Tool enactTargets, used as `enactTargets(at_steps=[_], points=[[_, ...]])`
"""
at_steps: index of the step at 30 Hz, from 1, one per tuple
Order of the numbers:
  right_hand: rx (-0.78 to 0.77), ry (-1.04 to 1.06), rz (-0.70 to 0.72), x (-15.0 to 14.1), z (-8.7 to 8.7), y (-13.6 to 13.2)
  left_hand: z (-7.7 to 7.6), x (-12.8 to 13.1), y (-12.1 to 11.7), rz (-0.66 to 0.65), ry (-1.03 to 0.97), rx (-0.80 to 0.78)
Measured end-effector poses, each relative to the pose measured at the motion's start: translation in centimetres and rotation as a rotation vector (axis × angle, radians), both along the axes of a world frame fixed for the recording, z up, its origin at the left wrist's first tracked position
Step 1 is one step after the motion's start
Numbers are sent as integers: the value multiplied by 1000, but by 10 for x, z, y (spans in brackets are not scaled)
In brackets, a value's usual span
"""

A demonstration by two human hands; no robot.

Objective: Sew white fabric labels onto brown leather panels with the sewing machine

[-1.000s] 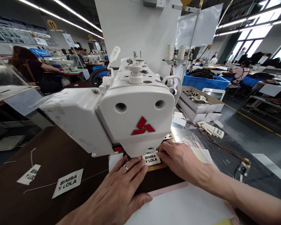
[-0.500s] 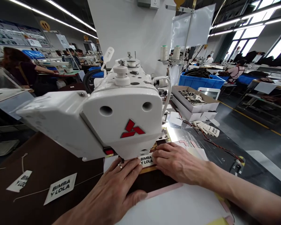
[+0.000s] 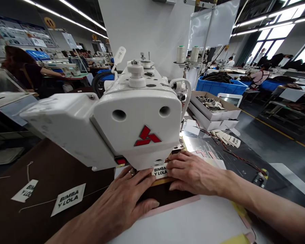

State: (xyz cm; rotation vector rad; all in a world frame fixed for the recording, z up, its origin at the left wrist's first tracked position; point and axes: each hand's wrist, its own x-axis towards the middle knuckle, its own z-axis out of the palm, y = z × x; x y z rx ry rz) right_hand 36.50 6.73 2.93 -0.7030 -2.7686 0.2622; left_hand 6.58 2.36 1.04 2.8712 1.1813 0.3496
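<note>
A white label printed "BIMBA Y LOLA" [image 3: 160, 171] lies under the head of the white sewing machine [image 3: 139, 118]. My left hand [image 3: 132, 193] is flat, fingers stretched, with its fingertips at the label's left edge. From the other side my right hand [image 3: 188, 171] rests its fingertips on the label's right end, thumb apart and lower. A yellow strip shows along the label's lower edge. The needle and presser foot are hidden behind the machine head. Brown material [image 3: 96, 184] spreads to the left, bearing another label [image 3: 69, 199] and a cut label piece [image 3: 25, 191] with threads.
White sheets with pink and yellow tape [image 3: 183, 220] lie at the front. On the right are several loose labels [image 3: 226, 138], a cardboard box of labels [image 3: 213, 105] and a twisted cord. Thread spools [image 3: 180, 54] stand behind. Other people sit at machines farther off.
The view has shifted slightly, so the machine appears a little higher and farther right. Both hands stay at the label; my right thumb now shows below the fingers.
</note>
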Motion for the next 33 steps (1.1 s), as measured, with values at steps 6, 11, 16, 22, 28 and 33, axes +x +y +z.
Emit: enactTargets(at_steps=[6,11,16,22,28,33], points=[[-106,108,-6,14,11,14,-7,-10,6,-33,37,35],[-74,118,-31,8,5,5,-8,-9,6,-36,19,37],[-7,30,-20,-7,-3,-5,-1,-5,4,-29,25,-14],[32,-37,-19,-22,-3,-6,3,-4,4,-59,7,-36],[29,-50,-14,-27,-10,-5,-3,-16,1,-60,67,26],[27,-23,-6,-23,-14,-3,-4,-28,-8,7,35,61]])
